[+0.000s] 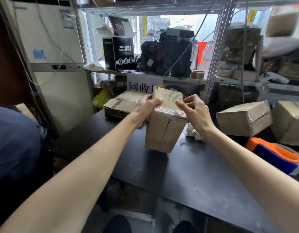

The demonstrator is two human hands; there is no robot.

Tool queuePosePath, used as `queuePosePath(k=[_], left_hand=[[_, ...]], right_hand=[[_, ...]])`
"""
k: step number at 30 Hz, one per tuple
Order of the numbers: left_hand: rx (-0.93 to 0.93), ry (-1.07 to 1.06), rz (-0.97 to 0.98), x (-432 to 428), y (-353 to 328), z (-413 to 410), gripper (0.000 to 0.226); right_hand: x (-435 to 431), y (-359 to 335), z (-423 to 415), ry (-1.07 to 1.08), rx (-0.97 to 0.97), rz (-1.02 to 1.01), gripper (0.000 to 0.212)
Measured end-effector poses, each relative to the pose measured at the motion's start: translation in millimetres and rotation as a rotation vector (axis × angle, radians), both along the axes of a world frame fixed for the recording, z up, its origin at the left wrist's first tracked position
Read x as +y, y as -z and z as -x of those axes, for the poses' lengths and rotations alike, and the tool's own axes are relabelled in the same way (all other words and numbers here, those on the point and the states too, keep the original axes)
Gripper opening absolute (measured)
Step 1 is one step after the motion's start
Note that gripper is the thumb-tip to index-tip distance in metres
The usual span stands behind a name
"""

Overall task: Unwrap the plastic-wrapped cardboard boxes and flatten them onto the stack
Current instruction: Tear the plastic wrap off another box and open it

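Note:
A brown cardboard box (163, 130) stands upright on the black table (187, 174), its top flap raised and clear plastic film across its upper edge. My left hand (146, 107) grips the box's left side, thumb over the top edge. My right hand (193, 109) is at the box's top right corner with fingers curled, pinching at the plastic film there. Behind the left hand lies the stack of flattened cardboard (120, 105). Two plastic-wrapped boxes sit at the right: one (243, 118) and another (290, 121).
An orange and blue tape dispenser (276, 153) lies at the table's right edge. Crumpled plastic (193, 132) sits beside the box. Metal shelving (214, 52) with black bags, a mask box (123, 52) and a tape roll (197, 74) stands behind. A person in blue (15, 140) is at left.

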State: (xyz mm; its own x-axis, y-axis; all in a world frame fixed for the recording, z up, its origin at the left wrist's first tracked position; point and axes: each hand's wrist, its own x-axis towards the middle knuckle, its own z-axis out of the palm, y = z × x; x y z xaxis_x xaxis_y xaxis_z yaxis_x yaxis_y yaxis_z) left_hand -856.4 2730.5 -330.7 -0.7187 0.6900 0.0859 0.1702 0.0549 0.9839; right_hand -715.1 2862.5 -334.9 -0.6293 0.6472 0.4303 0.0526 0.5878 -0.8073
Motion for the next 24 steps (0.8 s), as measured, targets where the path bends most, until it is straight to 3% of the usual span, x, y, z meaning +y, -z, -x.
queuePosePath(k=[2, 4, 7, 9, 12, 16, 21, 24], left_hand=[[-0.031, 0.001, 0.032, -3, 5, 0, 0.070], [-0.026, 0.012, 0.058, -6, 10, -3, 0.079], [0.050, 0.070, 0.061, -10, 7, -11, 0.102], [0.205, 0.123, 0.175, -14, 2, -15, 0.109], [0.416, 0.110, 0.320, -13, 1, -21, 0.096], [0.499, 0.078, 0.318, -2, 5, -21, 0.083], [0.543, 0.069, 0.305, 6, 4, -22, 0.083], [0.553, 0.084, 0.261, 10, 6, -21, 0.083]], right_hand=[[3, 4, -3, -0.125, -0.077, 0.057, 0.045], [7, 9, -3, -0.188, -0.100, 0.104, 0.047], [10, 10, 0, -0.160, -0.072, 0.108, 0.045], [10, 11, 1, -0.081, -0.038, 0.020, 0.034], [8, 18, 1, 0.049, -0.026, -0.207, 0.025], [6, 23, -6, 0.164, 0.001, -0.401, 0.025], [9, 23, -16, 0.149, 0.070, -0.407, 0.018], [15, 19, -19, 0.145, 0.102, -0.304, 0.010]])
